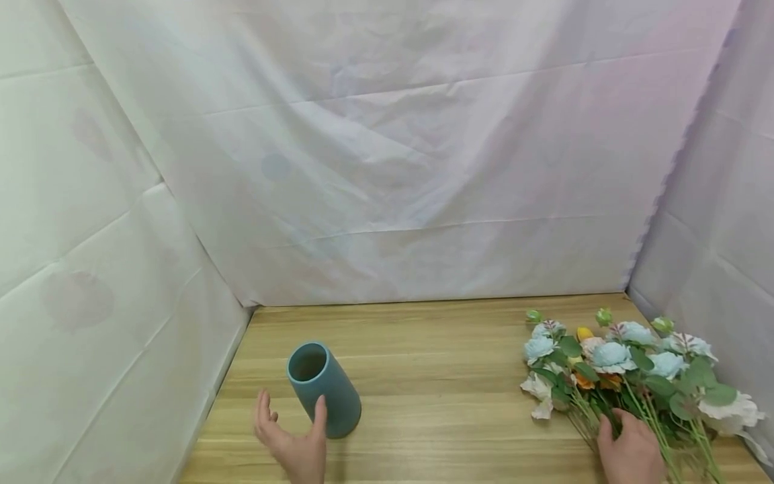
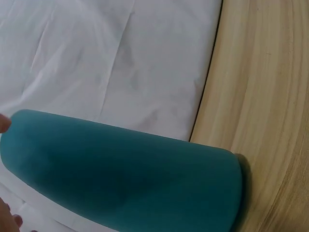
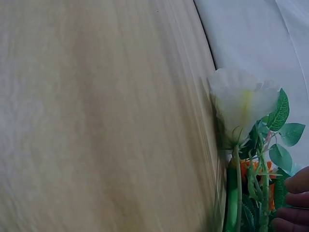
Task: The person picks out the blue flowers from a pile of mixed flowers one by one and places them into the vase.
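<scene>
A teal vase [image 1: 324, 391] stands upright on the wooden table [image 1: 435, 376], left of centre, its mouth open. My left hand [image 1: 290, 430] is spread beside it; the thumb [image 1: 319, 410] touches the vase's near side while the fingers stay apart to its left. The vase [image 2: 125, 174] fills the left wrist view. A bundle of artificial flowers [image 1: 623, 366] lies at the right, with pale blue, white and orange heads. My right hand [image 1: 625, 440] lies on their green stems [image 1: 589, 413], fingers [image 3: 295, 198] curled by them. A white flower [image 3: 241, 108] shows in the right wrist view.
White sheeting [image 1: 387, 168] walls the table at the back, left and right. The flowers reach close to the right-hand sheet. Bare wood [image 1: 447, 403] stretches between the vase and the flowers.
</scene>
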A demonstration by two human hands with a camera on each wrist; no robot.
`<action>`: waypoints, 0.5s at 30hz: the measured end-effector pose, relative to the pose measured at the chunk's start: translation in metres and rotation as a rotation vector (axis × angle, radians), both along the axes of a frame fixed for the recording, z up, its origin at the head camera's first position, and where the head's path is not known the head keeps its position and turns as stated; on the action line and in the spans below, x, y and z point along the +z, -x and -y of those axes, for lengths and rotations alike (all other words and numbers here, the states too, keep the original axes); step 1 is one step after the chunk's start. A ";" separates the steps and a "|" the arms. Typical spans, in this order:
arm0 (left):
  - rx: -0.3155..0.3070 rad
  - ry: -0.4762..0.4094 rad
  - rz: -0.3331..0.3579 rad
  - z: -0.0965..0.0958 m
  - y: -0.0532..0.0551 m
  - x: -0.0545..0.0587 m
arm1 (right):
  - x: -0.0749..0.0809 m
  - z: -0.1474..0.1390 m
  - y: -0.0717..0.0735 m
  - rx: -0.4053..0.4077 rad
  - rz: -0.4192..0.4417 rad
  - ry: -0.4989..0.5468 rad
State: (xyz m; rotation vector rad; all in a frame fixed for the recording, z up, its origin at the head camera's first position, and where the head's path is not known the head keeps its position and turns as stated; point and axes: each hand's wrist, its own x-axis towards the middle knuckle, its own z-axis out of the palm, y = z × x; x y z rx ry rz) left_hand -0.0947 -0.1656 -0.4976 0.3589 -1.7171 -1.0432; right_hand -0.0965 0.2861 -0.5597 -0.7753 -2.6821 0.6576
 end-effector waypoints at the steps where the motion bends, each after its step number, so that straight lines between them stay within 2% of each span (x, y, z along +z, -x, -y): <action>1: -0.031 -0.016 0.035 0.002 0.002 -0.002 | -0.001 0.000 0.000 -0.003 0.000 0.009; 3: -0.079 -0.036 0.078 0.003 0.005 -0.005 | -0.003 -0.002 0.000 -0.012 0.002 0.029; 6: -0.121 -0.041 0.089 0.002 0.009 -0.008 | -0.005 -0.005 -0.002 -0.018 0.029 0.043; 12: -0.134 -0.002 0.095 0.002 0.016 -0.013 | -0.005 -0.017 -0.004 0.025 0.157 0.034; 15: -0.127 0.004 0.102 0.002 0.020 -0.016 | -0.008 -0.019 -0.006 0.015 0.197 0.032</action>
